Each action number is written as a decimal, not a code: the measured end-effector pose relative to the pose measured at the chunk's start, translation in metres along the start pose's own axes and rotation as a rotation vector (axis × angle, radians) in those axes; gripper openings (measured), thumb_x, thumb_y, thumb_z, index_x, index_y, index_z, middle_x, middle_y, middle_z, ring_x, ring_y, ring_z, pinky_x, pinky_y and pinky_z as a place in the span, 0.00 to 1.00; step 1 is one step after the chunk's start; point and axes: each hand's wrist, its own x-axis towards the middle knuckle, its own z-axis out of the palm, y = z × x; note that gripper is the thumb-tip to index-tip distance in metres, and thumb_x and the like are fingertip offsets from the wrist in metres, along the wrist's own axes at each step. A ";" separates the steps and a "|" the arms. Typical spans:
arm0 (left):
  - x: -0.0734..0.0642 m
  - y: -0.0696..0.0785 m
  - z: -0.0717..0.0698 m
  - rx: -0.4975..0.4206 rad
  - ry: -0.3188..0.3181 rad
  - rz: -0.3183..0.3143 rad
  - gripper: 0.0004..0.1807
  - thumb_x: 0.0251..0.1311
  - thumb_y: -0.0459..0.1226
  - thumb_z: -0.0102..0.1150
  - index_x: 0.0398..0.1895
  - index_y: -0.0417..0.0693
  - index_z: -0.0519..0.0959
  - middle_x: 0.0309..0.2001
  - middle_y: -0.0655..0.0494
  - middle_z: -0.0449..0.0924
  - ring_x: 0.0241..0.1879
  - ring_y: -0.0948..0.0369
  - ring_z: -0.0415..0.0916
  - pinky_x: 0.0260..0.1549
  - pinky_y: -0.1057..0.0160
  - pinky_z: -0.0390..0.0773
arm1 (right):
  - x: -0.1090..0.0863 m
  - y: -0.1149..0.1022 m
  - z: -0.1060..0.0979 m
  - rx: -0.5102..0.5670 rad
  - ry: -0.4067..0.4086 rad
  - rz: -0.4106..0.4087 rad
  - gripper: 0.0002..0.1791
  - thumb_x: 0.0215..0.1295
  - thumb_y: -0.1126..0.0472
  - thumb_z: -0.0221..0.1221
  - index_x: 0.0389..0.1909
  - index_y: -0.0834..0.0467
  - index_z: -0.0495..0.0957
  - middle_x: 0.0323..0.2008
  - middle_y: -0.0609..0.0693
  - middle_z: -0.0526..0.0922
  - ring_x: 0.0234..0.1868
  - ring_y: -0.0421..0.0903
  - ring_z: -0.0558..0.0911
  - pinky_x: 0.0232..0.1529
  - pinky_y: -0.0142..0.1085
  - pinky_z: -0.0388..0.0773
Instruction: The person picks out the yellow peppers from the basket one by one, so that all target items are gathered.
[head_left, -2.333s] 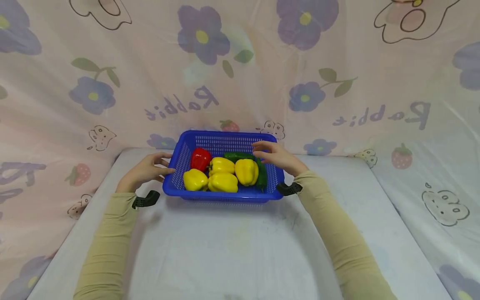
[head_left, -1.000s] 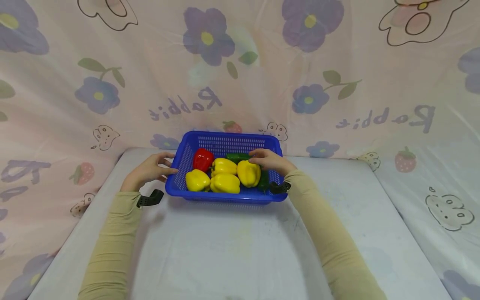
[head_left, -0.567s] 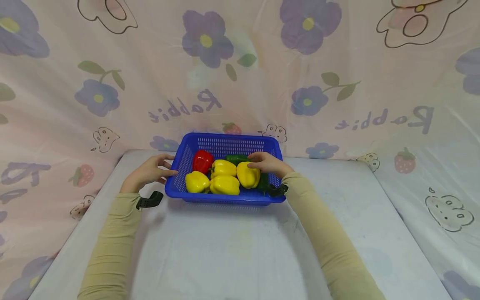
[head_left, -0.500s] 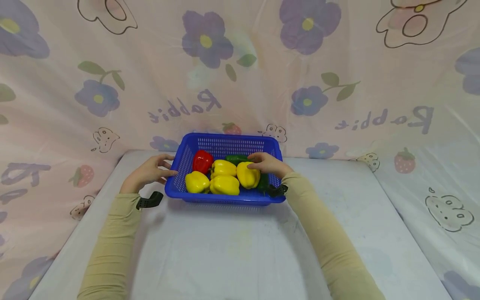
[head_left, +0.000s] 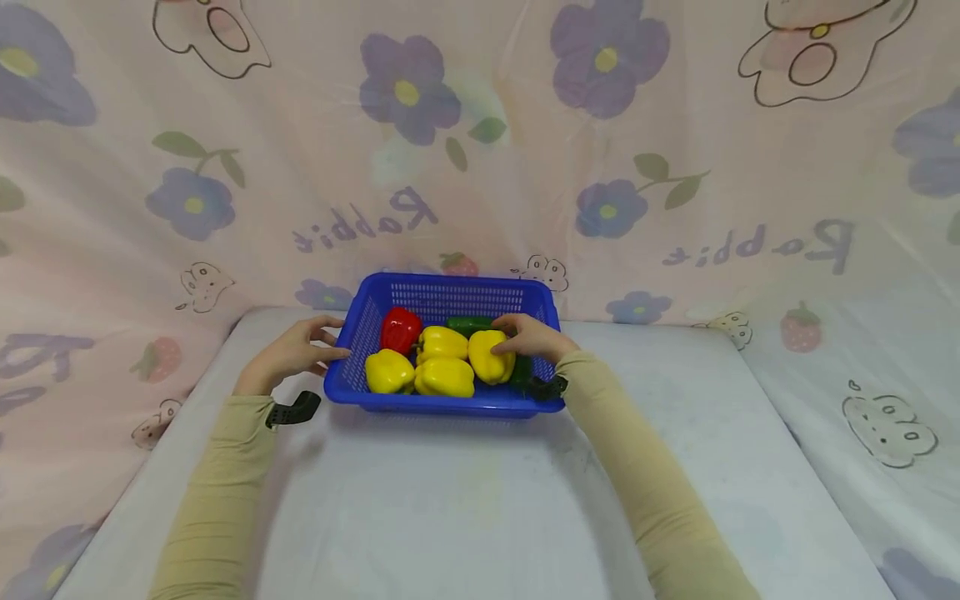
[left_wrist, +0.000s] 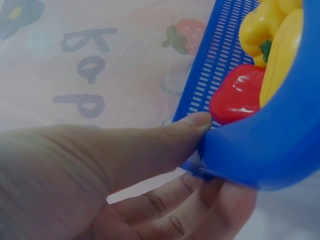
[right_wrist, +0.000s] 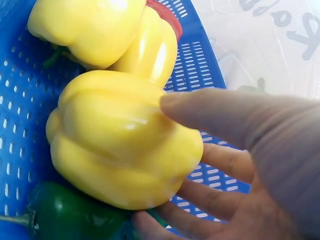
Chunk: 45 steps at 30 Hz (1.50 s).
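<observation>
A blue plastic basket [head_left: 442, 404] holds several yellow bell peppers, a red bell pepper [head_left: 401, 330] and dark green peppers [head_left: 469, 325]. My left hand [head_left: 288, 356] grips the basket's left rim, thumb over the edge and fingers beneath it, as the left wrist view shows. Inside the basket, my right hand [head_left: 534, 337] holds the rightmost yellow bell pepper [right_wrist: 117, 140]. Its thumb lies on the upper side, with the fingers reaching around the far side and underneath. A green pepper [right_wrist: 75, 215] sits right beside that yellow one and is partly hidden.
The basket stands toward the back of a white-covered table [head_left: 435, 508]. Behind it hangs a pale printed curtain [head_left: 510, 200], close to the basket's back rim. Two more yellow peppers [head_left: 444, 377] lie in the middle, and another yellow pepper [head_left: 389, 372] is at the front left.
My right hand has moved left and down from above the basket's right side onto the rightmost yellow bell pepper. My left hand keeps its place on the rim. The head view shifts slightly.
</observation>
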 end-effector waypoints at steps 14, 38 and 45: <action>-0.002 -0.002 0.000 -0.004 0.004 -0.004 0.36 0.62 0.37 0.61 0.69 0.34 0.57 0.50 0.32 0.70 0.36 0.51 0.79 0.36 0.55 0.83 | 0.001 0.000 0.004 -0.055 0.003 0.039 0.31 0.60 0.57 0.66 0.63 0.62 0.69 0.58 0.59 0.73 0.56 0.54 0.72 0.62 0.47 0.67; -0.004 -0.004 0.000 -0.006 0.010 -0.005 0.37 0.62 0.36 0.61 0.70 0.34 0.55 0.51 0.31 0.69 0.36 0.51 0.79 0.38 0.54 0.83 | -0.009 -0.002 0.003 -0.143 0.017 -0.093 0.31 0.53 0.63 0.70 0.59 0.59 0.73 0.57 0.56 0.74 0.56 0.53 0.73 0.61 0.46 0.68; -0.005 -0.002 0.000 -0.004 0.008 -0.003 0.37 0.62 0.36 0.61 0.70 0.33 0.55 0.50 0.32 0.70 0.35 0.51 0.79 0.37 0.55 0.83 | -0.025 -0.003 -0.004 -0.080 0.065 -0.167 0.31 0.54 0.64 0.69 0.60 0.58 0.72 0.60 0.57 0.71 0.59 0.56 0.71 0.61 0.48 0.68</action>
